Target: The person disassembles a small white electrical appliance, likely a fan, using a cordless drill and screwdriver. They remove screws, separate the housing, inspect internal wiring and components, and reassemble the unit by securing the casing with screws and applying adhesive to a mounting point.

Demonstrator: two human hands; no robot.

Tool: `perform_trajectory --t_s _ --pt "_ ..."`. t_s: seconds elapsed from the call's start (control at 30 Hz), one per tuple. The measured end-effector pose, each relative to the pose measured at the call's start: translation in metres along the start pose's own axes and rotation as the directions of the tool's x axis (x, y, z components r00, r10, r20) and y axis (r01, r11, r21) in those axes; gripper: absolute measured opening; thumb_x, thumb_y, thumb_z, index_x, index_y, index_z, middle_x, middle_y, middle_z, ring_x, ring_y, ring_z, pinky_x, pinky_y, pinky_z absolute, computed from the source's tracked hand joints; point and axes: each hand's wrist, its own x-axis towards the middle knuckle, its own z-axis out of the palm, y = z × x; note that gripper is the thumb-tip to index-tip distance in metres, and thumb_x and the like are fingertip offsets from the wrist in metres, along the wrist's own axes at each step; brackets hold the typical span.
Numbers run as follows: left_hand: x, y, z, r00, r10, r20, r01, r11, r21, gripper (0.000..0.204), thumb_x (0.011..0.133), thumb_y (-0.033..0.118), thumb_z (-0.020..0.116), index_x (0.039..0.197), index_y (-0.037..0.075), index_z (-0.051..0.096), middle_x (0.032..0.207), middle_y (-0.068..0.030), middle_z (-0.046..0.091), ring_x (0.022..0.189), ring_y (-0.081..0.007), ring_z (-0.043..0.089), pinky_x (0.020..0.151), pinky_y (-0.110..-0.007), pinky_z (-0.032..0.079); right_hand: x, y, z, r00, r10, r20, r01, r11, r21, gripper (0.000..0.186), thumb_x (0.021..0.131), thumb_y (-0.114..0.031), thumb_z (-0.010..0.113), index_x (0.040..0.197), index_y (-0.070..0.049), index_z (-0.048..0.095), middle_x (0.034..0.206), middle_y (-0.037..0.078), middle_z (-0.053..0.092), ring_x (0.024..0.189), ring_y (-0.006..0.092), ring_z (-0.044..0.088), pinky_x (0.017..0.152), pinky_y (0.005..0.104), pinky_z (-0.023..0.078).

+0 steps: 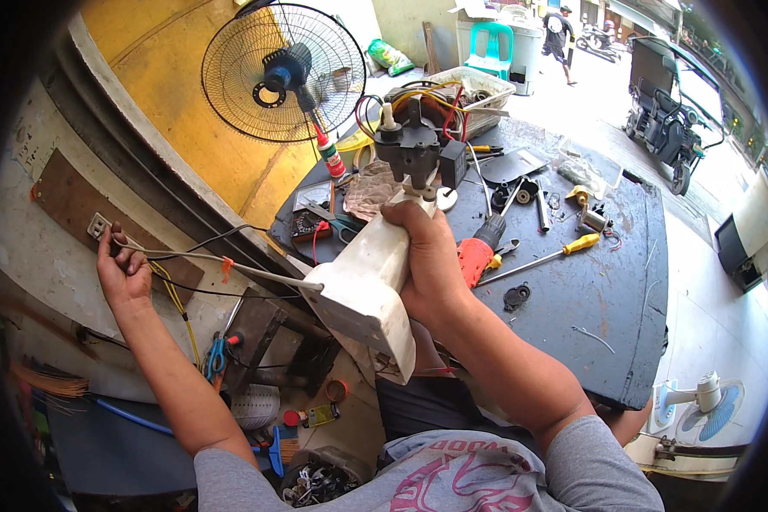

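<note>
My left hand (125,266) is at the wall outlet (99,225), its fingers closed round the end of a pale power cord (269,271). The plug itself is hidden by the fingers. The cord runs across to a white plastic fan base (358,286), which my right hand (427,256) grips by its neck and holds tilted over the bench edge. At the top of the neck sits a black fan motor (410,147) with a pale shaft, loose coloured wires and a small black box (452,164) beside it.
The dark bench (589,299) bears a red drill (478,254), a yellow-handled screwdriver (581,243), scissors (340,229), a multimeter (310,224) and small parts. Behind stand a caged fan (286,77) and a parts bin (486,90). A parked tricycle (678,111) and a walking person (558,43) are outside.
</note>
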Motion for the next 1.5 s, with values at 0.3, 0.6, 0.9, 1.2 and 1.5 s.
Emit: perform_trajectory --t_s 0.3,0.6,0.9,1.2,1.5 --pt "-0.003 -0.001 0.004 1.0 0.007 -0.017 -0.007 1.0 0.009 0.022 0.109 0.025 0.068 0.114 0.003 0.073 0.087 0.0037 0.073 0.05 -0.0012 0.049 0.037 -0.019 0.031 -0.002 0.0 0.002 1.0 0.001 -0.011 -0.001 0.999 -0.038 0.025 0.096 -0.012 0.067 0.117 -0.008 0.055 0.094 0.007 0.062 0.077 0.0202 0.069 0.07 0.0405 0.063" --pt "-0.003 -0.001 0.003 1.0 0.017 -0.005 -0.016 1.0 0.021 0.022 0.109 0.024 0.068 0.113 0.003 0.074 0.086 0.0039 0.073 0.05 -0.0012 0.049 0.037 -0.019 0.031 -0.003 0.0 0.001 1.0 -0.025 0.001 0.025 0.999 -0.046 0.031 0.095 -0.012 0.068 0.121 -0.005 0.053 0.097 0.009 0.062 0.079 0.0221 0.069 0.072 0.0419 0.063" --pt "-0.001 0.0 0.001 1.0 0.005 0.0 -0.005 1.0 0.012 0.024 0.109 0.025 0.068 0.114 0.002 0.074 0.085 0.0032 0.073 0.05 -0.0016 0.049 0.037 -0.019 0.031 -0.002 0.0 0.002 0.997 0.015 -0.072 -0.017 1.0 -0.025 0.049 0.091 -0.01 0.074 0.13 -0.003 0.045 0.108 0.014 0.062 0.085 0.0256 0.07 0.071 0.0448 0.064" --pt "0.0 0.0 -0.001 1.0 0.007 0.019 -0.007 1.0 0.009 0.024 0.11 0.024 0.067 0.115 0.002 0.073 0.087 0.0026 0.073 0.05 -0.0017 0.048 0.037 -0.019 0.031 -0.006 -0.002 0.005 0.999 -0.004 -0.046 0.002 0.998 -0.056 0.037 0.094 -0.012 0.069 0.124 -0.006 0.048 0.099 0.01 0.061 0.079 0.0219 0.068 0.07 0.0425 0.064" --pt "-0.047 0.004 0.01 0.993 0.016 0.12 -0.006 0.997 -0.081 0.024 0.112 0.024 0.062 0.12 0.002 0.071 0.09 -0.0011 0.073 0.049 -0.0035 0.049 0.037 -0.021 0.029 -0.008 -0.003 -0.001 0.993 -0.009 -0.118 -0.003 0.995 -0.099 0.037 0.094 -0.012 0.068 0.124 -0.005 0.049 0.096 0.01 0.061 0.076 0.0222 0.068 0.069 0.0416 0.064"
